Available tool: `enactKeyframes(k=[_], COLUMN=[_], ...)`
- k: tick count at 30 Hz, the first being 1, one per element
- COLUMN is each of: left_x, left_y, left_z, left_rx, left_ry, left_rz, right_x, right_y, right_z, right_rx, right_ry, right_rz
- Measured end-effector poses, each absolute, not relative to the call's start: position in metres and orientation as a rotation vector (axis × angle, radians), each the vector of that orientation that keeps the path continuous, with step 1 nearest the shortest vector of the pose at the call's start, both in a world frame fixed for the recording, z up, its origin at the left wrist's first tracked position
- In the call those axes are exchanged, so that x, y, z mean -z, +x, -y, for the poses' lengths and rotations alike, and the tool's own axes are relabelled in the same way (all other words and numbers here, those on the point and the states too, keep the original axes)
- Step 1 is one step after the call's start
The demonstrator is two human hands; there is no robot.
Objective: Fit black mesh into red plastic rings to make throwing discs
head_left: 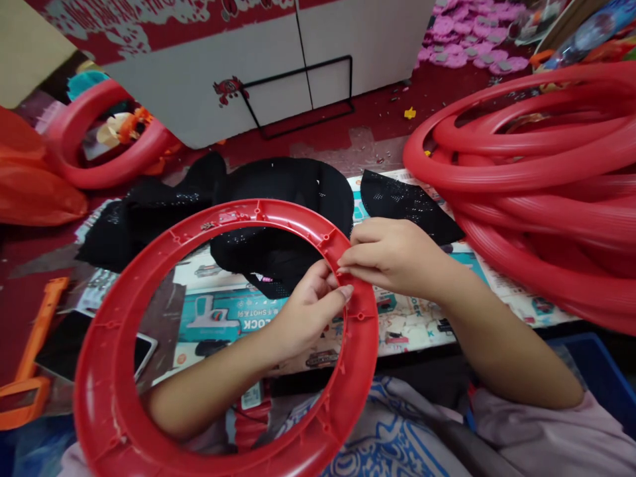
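A large red plastic ring [119, 311] with a ribbed inner face leans over my lap, its hollow side facing me. My left forearm passes through the ring's opening, and my left hand [308, 311] grips the ring's right rim from inside, thumb on the rim. My right hand [392, 255] pinches the same stretch of rim from outside, fingers closed on it. Black mesh fabric [278, 192] lies just behind the ring.
A tall stack of red rings [536, 185] fills the right side. One more red ring [104, 146] lies at the back left near an orange bag [30, 179]. A phone [74, 348] and an orange tool [34, 358] lie at the left. Printed cardboard [228, 318] covers the work surface.
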State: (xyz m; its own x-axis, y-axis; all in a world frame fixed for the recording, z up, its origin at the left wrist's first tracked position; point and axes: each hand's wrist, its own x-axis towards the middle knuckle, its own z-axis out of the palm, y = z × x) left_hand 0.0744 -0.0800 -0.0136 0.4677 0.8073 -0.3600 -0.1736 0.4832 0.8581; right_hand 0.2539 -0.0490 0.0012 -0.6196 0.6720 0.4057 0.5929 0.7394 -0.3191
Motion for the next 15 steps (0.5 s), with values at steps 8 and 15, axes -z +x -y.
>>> enactKeyframes(k=[8,15], left_x=[0.0137,0.0060], left_y=[0.0756,0.0707], left_z=[0.0734,0.0771], left_rx=[-0.691,-0.421], left_ry=[1.016,1.066], left_rz=[-1.071,-1.072], right_x=[0.0036,-0.0019], right_y=[0.2482,0.2548], right_z=[0.0512,0.0480], right_rx=[-0.140,-0.128], right_ry=[-0.964,-0.976], right_rz=[2.470,2.416])
